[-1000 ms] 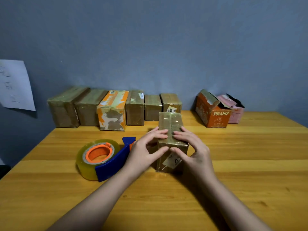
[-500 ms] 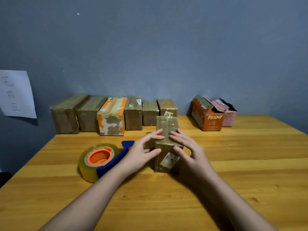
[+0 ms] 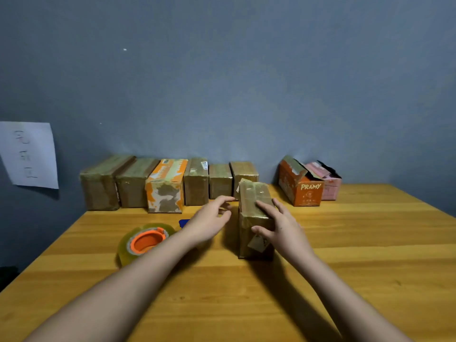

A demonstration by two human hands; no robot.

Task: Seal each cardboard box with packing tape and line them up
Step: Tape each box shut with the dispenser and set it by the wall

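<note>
So, progress-wise this looks more than halfway done: six boxes [image 3: 170,185] already sit side by side in a row at the back of the counter [image 3: 370,243], centre-left of the frame against the wall, and all look shiny with tape. The taped brown box [image 3: 251,215] in the middle of the frame is the one being handled; the right hand [image 3: 278,225] has its fingers curled over the top and near end, gripping it. The left hand [image 3: 209,219] hovers just beside it with fingers loosely spread, holding nothing. I'd guess this box goes in the row next. Still to do, centre-right at the back: an orange PRAMY box [image 3: 301,187] and a pink box [image 3: 329,185], both with flaps up. Can't see what's inside either. The tape dispenser [image 3: 145,239] lies lower left, untouched.
</note>
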